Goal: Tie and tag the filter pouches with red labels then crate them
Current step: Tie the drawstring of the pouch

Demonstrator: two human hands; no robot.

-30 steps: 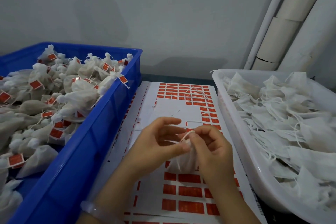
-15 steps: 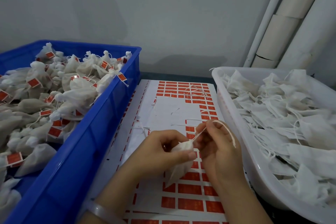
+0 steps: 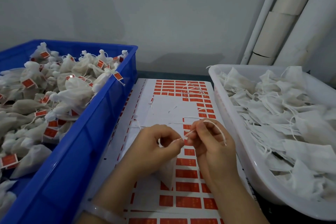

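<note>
A white filter pouch (image 3: 168, 173) hangs below my left hand (image 3: 156, 143), whose curled fingers grip its gathered neck. My right hand (image 3: 209, 140) pinches the pouch's white drawstring (image 3: 216, 129), which runs taut between both hands and loops over the right fingers. Both hands hover over a sheet of red labels (image 3: 183, 174) with many labels peeled off. The blue crate (image 3: 87, 132) on the left holds several tied, red-tagged pouches (image 3: 72, 89).
A white plastic tray (image 3: 234, 132) on the right is heaped with untied pouches (image 3: 283, 114). Loose string bits (image 3: 192, 89) lie on the label sheet's far end. A grey wall and white pipes (image 3: 269, 23) stand behind.
The hands have pulled slightly apart, drawing the string taut between them. The pouch has dropped lower under my left hand, and the string loop has swung over my right fingers.
</note>
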